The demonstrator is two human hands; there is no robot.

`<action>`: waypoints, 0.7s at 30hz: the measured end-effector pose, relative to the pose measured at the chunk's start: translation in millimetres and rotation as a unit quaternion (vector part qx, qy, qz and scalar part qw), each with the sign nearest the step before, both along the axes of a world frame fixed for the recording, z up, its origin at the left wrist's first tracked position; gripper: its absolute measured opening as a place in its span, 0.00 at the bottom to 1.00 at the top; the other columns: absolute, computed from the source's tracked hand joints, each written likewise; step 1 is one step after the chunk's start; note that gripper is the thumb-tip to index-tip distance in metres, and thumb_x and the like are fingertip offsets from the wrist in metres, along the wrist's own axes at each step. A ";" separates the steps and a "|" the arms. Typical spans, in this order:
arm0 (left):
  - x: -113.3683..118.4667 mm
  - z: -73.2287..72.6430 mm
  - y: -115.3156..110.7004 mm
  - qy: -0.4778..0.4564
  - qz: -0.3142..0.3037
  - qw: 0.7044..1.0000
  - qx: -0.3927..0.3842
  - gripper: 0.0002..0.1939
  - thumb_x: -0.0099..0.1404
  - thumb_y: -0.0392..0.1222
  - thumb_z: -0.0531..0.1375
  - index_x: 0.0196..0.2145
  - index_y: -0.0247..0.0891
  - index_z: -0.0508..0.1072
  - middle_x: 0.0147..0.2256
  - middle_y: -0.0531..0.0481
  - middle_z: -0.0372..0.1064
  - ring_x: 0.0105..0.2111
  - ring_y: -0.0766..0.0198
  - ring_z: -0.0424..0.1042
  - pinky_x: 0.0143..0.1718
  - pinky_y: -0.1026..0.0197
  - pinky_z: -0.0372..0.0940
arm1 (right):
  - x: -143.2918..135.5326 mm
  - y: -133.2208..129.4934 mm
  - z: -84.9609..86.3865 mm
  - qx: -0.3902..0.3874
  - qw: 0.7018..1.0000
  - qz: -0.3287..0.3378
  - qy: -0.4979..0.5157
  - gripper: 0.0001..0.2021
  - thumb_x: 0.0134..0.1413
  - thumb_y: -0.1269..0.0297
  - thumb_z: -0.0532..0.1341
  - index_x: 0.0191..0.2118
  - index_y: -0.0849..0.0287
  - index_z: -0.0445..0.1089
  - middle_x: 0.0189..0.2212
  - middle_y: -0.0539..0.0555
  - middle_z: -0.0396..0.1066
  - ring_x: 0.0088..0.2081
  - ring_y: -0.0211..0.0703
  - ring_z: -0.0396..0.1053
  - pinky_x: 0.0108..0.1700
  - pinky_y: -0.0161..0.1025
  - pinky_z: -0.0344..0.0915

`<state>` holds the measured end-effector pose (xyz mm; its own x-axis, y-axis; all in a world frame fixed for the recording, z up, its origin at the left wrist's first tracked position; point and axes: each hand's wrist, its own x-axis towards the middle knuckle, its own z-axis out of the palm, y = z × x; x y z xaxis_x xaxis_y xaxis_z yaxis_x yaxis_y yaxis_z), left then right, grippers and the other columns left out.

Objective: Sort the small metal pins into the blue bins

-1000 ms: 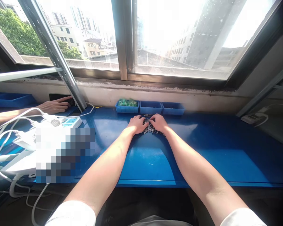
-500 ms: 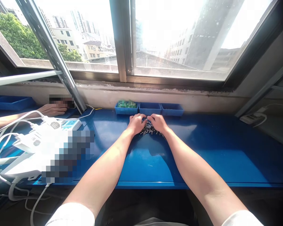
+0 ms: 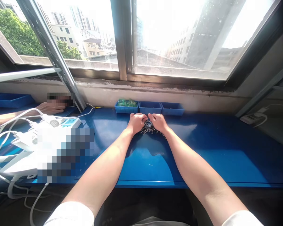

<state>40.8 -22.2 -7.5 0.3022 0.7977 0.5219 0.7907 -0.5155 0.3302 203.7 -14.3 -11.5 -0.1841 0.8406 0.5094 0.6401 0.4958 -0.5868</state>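
Note:
A loose pile of small shiny metal pieces (image 3: 151,128), thin and screw-like, lies on the blue tabletop (image 3: 147,168). My left hand (image 3: 136,123) rests at the pile's left side, its fingers curled in towards the far edge. Opposite it, my right hand (image 3: 158,122) is curled the same way at the right side. The fingertips of both hands come close together behind the pile. Both hands look closed, but whatever is between the fingers is hidden or too small to make out.
Just beyond my hands stand three blue bins: one (image 3: 126,110) with green packets, a middle bin (image 3: 150,108) and a right bin (image 3: 172,110). White plugs and cables (image 3: 49,121) crowd the left side. Another person's hand (image 3: 53,107) is at far left, near a metal post (image 3: 72,84).
The fingers of both hands have curled in more at the far side of the pile. The hands otherwise stay in place; the view has shifted slightly.

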 end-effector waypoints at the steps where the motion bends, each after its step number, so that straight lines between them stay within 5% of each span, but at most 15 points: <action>1: 0.0 -0.1 0.2 0.000 0.002 1.000 -0.007 0.12 0.65 0.40 0.51 0.37 0.42 0.75 0.39 0.49 0.75 0.43 0.59 0.71 0.49 0.55 0.56 | -0.3 -0.7 0.4 0.009 1.000 -0.002 0.010 0.26 0.56 0.45 0.48 0.21 0.61 0.65 0.18 0.49 0.64 0.22 0.34 0.56 0.26 0.34 0.51; 9: 1.2 5.9 -4.4 -0.010 0.014 0.998 -0.063 0.13 0.64 0.35 0.47 0.34 0.41 0.71 0.37 0.50 0.74 0.41 0.60 0.70 0.49 0.55 0.55 | -3.2 -4.0 5.2 -0.002 1.000 -0.018 0.020 0.24 0.56 0.46 0.50 0.20 0.60 0.64 0.18 0.50 0.66 0.22 0.34 0.57 0.26 0.35 0.53; 14: -1.6 9.9 -5.4 -0.013 0.042 0.995 -0.084 0.13 0.62 0.33 0.47 0.31 0.41 0.70 0.35 0.51 0.74 0.40 0.59 0.70 0.47 0.54 0.55 | -2.1 -7.7 8.8 -0.030 0.989 0.056 0.134 0.19 0.51 0.47 0.56 0.32 0.60 0.70 0.24 0.52 0.71 0.26 0.38 0.65 0.29 0.35 0.60; 21: -3.0 8.6 -3.9 -0.030 0.036 0.995 -0.089 0.14 0.62 0.34 0.46 0.32 0.42 0.71 0.35 0.52 0.74 0.39 0.59 0.70 0.46 0.56 0.56 | 1.6 -12.4 14.7 -0.103 0.958 0.102 0.248 0.17 0.45 0.50 0.61 0.33 0.60 0.73 0.30 0.55 0.75 0.32 0.43 0.71 0.33 0.37 0.65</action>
